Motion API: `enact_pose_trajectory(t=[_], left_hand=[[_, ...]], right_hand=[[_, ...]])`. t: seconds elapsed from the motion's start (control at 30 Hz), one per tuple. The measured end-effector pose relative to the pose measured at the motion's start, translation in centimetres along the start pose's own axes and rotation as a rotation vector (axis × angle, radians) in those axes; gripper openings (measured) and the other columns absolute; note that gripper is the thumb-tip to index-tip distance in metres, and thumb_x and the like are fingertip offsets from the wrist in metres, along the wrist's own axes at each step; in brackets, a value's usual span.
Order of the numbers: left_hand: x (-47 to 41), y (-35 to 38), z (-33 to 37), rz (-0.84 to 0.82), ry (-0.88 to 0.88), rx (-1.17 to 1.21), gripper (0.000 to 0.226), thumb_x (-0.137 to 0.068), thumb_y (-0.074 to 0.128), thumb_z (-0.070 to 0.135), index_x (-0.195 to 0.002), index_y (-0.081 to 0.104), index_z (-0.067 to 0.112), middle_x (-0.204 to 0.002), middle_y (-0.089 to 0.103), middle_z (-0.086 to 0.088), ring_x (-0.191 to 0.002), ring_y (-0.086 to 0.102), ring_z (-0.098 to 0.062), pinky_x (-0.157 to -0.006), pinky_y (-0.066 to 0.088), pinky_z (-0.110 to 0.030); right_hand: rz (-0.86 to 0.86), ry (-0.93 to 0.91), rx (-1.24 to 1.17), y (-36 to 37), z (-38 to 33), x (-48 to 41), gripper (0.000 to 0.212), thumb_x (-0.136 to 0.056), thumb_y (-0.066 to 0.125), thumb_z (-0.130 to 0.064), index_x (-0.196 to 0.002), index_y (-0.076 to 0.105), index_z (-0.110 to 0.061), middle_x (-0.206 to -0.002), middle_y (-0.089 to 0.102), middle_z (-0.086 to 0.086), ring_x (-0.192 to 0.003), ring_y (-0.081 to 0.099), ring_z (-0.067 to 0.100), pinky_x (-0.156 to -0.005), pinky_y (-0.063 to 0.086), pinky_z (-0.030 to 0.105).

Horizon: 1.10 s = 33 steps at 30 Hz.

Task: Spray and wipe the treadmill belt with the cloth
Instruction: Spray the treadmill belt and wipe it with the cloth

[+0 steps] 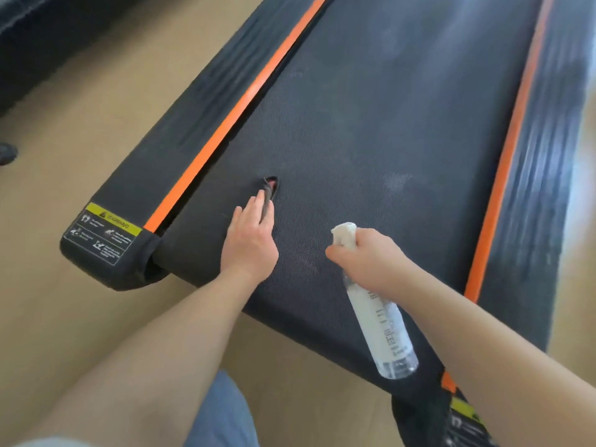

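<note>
One belt (371,124), one bottle (383,330), one cloth (269,188), two hands (250,243) (364,258).

1. An indoor room, likely a home or small gym: a black treadmill (387,124) with orange side strips (232,114) stands directly on the floor (80,140).
2. Left of the treadmill, the floor is light and wood-look.
3. Farther left of the treadmill, a dark bulky piece of furniture (29,43) shows, blurred.

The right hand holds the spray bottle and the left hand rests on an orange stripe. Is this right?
No. The head view shows the left hand resting on the treadmill belt, beside an orange stripe; the right hand does hold the spray bottle.
</note>
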State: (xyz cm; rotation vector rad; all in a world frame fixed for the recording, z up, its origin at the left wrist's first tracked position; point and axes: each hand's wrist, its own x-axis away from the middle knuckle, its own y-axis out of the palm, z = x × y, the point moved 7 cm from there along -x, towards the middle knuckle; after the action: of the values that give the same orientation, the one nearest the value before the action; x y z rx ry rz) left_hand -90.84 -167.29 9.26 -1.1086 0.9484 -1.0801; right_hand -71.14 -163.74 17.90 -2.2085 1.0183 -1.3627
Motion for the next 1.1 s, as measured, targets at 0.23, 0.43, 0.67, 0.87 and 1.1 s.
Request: enact_pose_trajectory(t=[0.23,0.43,0.67,0.87,1.1], left_hand=[[-0.5,0.3,-0.1,-0.051,0.036,0.013,0.066,-0.089,0.054,0.004,-0.153,0.039,0.004,-0.164,0.028,-0.015,-0.151,0.027,-0.029,-0.125,0.019,-0.046],[-0.3,0.4,-0.1,-0.092,0.099,0.031,0.066,-0.086,0.055,0.004,-0.151,0.044,0.003,-0.162,0.031,-0.016,-0.149,0.031,-0.031,-0.123,0.023,-0.05],[-0.9,0.6,0.4,-0.079,0.128,-0.046,0.063,-0.083,0.056,0.001,-0.146,0.048,-0.001,-0.161,0.034,-0.016,-0.145,0.036,-0.033,-0.118,0.028,-0.056],[-0.4,0.8,1.2,-0.039,0.135,-0.049,0.059,-0.087,0.058,0.001,-0.145,0.051,0.001,-0.159,0.037,-0.014,-0.144,0.038,-0.032,-0.119,0.03,-0.054],[-0.7,1.0,1.0,0.03,0.099,-0.036,0.05,-0.092,0.055,0.006,-0.141,0.054,-0.001,-0.153,0.044,-0.017,-0.136,0.047,-0.034,-0.112,0.039,-0.056]], right_hand=[[0.094,0.064,-0.034,1.3,-0.1,2.6,0.033,-0.097,0.054,-0.04,-0.089,0.06,-0.009,-0.079,0.066,0.002,-0.069,0.064,0.017,-0.062,0.051,0.029],[0.26,0.13,-0.005,-0.5,-1.0,5.7,0.03,-0.098,0.053,-0.034,-0.085,0.055,-0.008,-0.079,0.065,0.006,-0.071,0.063,0.02,-0.063,0.051,0.032],[0.36,0.077,-0.102,-4.8,-1.6,5.9,0.029,-0.095,0.056,-0.039,-0.084,0.059,-0.012,-0.079,0.064,-0.001,-0.07,0.062,0.015,-0.059,0.048,0.028],[0.377,0.022,-0.355,-4.3,-1.2,2.8,0.026,-0.094,0.057,-0.036,-0.084,0.06,-0.012,-0.074,0.063,-0.004,-0.067,0.058,0.014,-0.06,0.046,0.028],[0.347,-0.053,-0.353,-1.7,-3.8,-3.4,0.023,-0.092,0.053,-0.034,-0.079,0.055,-0.016,-0.084,0.065,0.001,-0.078,0.062,0.022,-0.062,0.043,0.031]])
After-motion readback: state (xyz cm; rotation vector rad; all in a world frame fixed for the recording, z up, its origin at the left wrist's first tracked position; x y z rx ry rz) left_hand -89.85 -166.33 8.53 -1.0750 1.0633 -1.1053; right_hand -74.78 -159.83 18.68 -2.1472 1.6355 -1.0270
